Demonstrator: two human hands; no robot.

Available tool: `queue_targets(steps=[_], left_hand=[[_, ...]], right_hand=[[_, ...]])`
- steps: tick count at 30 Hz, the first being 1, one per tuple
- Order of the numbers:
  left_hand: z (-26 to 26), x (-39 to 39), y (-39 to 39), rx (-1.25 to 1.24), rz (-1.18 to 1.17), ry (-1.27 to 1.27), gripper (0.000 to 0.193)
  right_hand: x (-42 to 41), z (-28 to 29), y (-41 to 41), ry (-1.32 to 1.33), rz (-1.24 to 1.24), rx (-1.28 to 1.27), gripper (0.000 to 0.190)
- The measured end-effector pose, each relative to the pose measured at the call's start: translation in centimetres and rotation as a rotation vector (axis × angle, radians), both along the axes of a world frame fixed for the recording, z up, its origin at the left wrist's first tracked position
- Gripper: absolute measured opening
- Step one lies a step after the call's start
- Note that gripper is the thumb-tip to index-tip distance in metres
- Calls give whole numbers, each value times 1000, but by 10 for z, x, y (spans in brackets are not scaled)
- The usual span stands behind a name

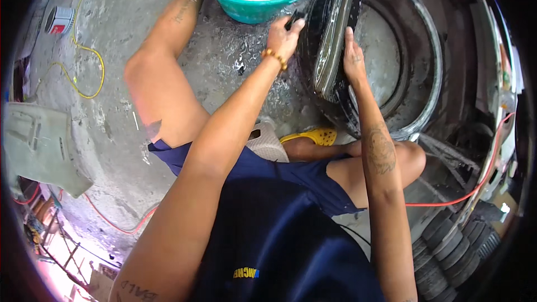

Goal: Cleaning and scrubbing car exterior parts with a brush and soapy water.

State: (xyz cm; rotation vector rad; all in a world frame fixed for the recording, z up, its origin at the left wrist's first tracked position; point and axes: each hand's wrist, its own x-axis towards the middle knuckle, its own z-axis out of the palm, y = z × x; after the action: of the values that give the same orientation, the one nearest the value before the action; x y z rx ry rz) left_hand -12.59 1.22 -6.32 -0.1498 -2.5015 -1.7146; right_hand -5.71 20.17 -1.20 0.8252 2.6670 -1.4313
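Note:
A long, dark, wet-looking panel with a woven, carbon-fibre-like pattern leans on its edge over a black tire that lies flat on the floor. My right hand grips the panel's right side; its other fingers are hidden behind the panel. Between the thumb and fingers of my left hand is a small dark object, too blurred to name. That hand is just left of the panel, near the rim of a teal plastic basin holding white, sudsy liquid.
A low woven-texture plastic stool is beneath me on the wet concrete floor. A yellow cord and a can are at the left, near a grey-green panel. A red hose runs past stacked dark discs.

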Motion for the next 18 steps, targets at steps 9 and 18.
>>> queue_targets(steps=[9, 18], left_hand=[[-5, 60, -30, 536, 71, -791, 49], [-16, 57, -1, 291, 16, -599, 43]], right_hand=[[-90, 104, 8, 375, 203, 210, 49], [-241, 35, -91, -498, 938, 102, 56]])
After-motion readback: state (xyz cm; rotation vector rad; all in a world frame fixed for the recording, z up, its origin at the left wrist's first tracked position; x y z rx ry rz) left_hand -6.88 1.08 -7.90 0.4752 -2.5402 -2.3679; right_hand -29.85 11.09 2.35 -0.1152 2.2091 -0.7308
